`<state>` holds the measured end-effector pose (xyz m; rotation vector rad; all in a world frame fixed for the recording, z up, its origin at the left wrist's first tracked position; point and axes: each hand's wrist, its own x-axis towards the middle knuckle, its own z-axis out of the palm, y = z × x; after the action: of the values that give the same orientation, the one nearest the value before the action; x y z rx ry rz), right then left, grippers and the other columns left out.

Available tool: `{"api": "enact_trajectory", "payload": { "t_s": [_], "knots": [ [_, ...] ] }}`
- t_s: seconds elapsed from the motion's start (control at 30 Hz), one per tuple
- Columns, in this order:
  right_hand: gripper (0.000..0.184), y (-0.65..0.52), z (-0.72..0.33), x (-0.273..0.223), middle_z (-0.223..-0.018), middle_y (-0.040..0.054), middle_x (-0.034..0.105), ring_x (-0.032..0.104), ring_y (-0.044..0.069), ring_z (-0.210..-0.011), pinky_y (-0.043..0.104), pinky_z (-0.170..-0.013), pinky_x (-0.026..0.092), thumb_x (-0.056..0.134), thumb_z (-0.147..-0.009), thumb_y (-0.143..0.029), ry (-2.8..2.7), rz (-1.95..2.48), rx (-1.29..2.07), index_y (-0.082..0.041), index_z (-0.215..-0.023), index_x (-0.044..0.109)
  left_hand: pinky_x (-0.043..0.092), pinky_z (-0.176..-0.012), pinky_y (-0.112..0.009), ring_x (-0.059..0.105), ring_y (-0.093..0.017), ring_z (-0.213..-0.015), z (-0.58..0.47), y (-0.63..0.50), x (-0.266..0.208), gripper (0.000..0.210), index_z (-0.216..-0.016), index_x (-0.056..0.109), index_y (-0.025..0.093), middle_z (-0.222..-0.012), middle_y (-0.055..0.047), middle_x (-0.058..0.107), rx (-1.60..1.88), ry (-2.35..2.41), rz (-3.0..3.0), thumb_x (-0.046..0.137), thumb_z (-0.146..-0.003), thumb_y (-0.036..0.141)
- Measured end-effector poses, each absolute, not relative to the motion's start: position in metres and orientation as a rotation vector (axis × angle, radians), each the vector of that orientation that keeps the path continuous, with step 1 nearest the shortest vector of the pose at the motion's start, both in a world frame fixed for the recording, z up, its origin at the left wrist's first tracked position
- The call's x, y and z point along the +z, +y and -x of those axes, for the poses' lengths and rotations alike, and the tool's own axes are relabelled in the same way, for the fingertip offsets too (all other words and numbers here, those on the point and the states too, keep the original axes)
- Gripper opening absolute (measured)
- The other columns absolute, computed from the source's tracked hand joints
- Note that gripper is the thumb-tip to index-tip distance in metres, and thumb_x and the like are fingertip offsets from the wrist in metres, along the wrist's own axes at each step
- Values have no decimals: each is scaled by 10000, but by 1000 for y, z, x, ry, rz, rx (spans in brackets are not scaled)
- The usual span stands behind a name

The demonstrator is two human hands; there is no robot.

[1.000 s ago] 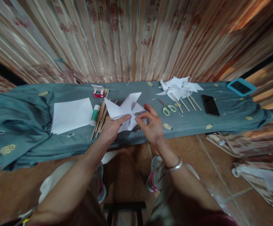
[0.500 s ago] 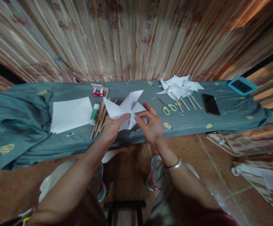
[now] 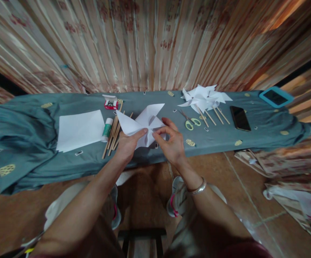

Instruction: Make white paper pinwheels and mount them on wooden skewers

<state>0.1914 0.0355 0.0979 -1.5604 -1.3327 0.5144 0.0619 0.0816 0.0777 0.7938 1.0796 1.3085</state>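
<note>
Between my hands is a white paper pinwheel (image 3: 147, 118), its pointed blades spread around a folded centre. My left hand (image 3: 128, 143) grips it from the left, thumb pressed near the centre and the other fingers behind the paper. From the right, my right hand (image 3: 172, 141) pinches the paper beside the centre with thumb and forefinger. Just left of the pinwheel lie several wooden sticks (image 3: 113, 134), with a green and white glue stick (image 3: 107, 129) alongside. A small red box (image 3: 111, 103) of shiny bits stands open behind them.
A stack of white paper (image 3: 80, 129) lies at the left of the cloth-covered table (image 3: 155, 157). Green-handled scissors (image 3: 189, 122), finished pinwheels (image 3: 205, 98) on sticks, a black phone (image 3: 240, 118) and a blue-framed device (image 3: 276, 96) are to the right. A curtain (image 3: 150, 46) hangs behind.
Both hands keep hold of the pinwheel in nearly the same pose. The view has shifted very slightly; nothing else has visibly moved.
</note>
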Motion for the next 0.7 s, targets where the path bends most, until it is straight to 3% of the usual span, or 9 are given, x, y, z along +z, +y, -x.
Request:
{"api": "enact_trajectory", "payload": {
  "t_s": [0.17,0.4,0.53,0.7],
  "knots": [
    [54,32,-193,99,-1341,82,601,535,255,-1264,467,-1091,382,687,-772,-265,-1399,1527,416,-219,-744,692,562,-694,-316,675,-184,-670,-60,84,76,339,-764,704,142,-766,-32,745,1316,1098,-785,869,-488,250],
    [169,35,-218,92,-1279,101,634,587,248,-1197,471,-1058,424,638,-823,-349,-1331,1466,323,-216,-902,705,558,-789,-349,695,-203,-774,-52,89,80,403,-851,686,145,-840,-37,749,1359,1036,-736,845,-484,199],
    [348,43,-227,83,-1211,121,677,612,265,-1166,451,-1003,476,674,-780,-463,-1195,1410,524,-199,-1006,701,572,-791,-345,705,-218,-820,-49,86,90,410,-855,696,158,-846,-29,757,1301,966,-666,831,-468,172],
    [570,49,-224,86,-1057,95,742,683,262,-1021,416,-938,531,739,-665,-620,-1010,1312,1066,-186,-1033,690,570,-656,-315,684,-199,-687,-49,77,90,398,-779,690,137,-754,-36,744,1174,1033,-671,878,-438,222]
  ]
}}
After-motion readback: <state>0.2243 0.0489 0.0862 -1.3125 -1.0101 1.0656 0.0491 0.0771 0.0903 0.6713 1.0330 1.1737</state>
